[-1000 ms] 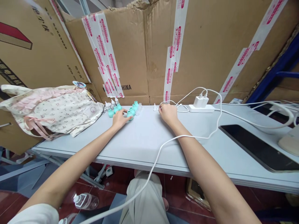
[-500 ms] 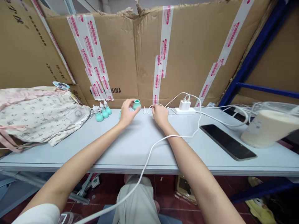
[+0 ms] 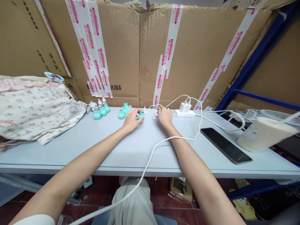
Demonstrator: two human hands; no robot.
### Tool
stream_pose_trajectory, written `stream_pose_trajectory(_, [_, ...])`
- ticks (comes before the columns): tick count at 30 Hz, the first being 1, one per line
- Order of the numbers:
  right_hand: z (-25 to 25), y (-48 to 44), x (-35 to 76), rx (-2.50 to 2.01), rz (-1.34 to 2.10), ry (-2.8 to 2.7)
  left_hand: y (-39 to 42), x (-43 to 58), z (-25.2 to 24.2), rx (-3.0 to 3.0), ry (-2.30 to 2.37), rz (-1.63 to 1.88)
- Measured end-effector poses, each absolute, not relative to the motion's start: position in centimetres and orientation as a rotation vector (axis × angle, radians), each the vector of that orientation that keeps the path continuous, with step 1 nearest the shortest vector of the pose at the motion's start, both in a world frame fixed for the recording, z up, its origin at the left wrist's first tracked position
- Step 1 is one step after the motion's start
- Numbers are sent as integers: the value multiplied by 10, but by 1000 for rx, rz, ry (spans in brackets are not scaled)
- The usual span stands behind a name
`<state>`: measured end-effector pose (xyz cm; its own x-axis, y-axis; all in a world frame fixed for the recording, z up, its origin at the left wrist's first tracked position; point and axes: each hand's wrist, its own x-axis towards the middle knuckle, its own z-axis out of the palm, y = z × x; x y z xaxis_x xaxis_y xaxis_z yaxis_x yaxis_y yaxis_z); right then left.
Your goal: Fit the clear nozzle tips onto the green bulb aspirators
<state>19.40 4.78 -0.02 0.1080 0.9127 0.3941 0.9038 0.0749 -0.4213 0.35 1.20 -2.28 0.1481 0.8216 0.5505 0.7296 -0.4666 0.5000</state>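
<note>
My left hand (image 3: 131, 121) has its thumb and fingers around a small mint-green rubber bulb (image 3: 141, 115), which is at tabletop level with its open neck upward. Just left of that hand stand several more open-necked green bulbs (image 3: 121, 114) and a small clear piece (image 3: 129, 107). My right hand (image 3: 165, 116) rests by the white cable, its fingers curled together; whatever they pinch is hidden. Between the hands, a small white nozzle (image 3: 145, 110) stands upright near the cardboard. Farther left are several green bulbs (image 3: 97, 115) fitted with white nozzles.
A floral cloth bag (image 3: 42, 109) lies at the left end of the table. A white charger (image 3: 185, 107) sits on a power strip, and its cable (image 3: 153, 150) crosses the table. To the right are a phone (image 3: 226, 145) and a drink cup (image 3: 262, 132). Cardboard (image 3: 199, 47) walls the back.
My left hand has lowered the green bulb from above the table to the tabletop. More green bulbs now show beside it. My right hand stays by the cable, and the view has shifted slightly.
</note>
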Motion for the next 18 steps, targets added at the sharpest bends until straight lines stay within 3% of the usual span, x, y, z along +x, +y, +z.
stream_pose_trajectory(5, [-7,45,187,-1757,-171,-2105,8,-2,-14,2303,1753,1106])
stream_pose_trajectory(14, [-21,56,190,-1708,-121,-2291,2,-5,-9,2354,1917,746])
stream_pose_trajectory(18, [-21,55,190,-1688,-130,-2305,0,-19,10,2533,1972,904])
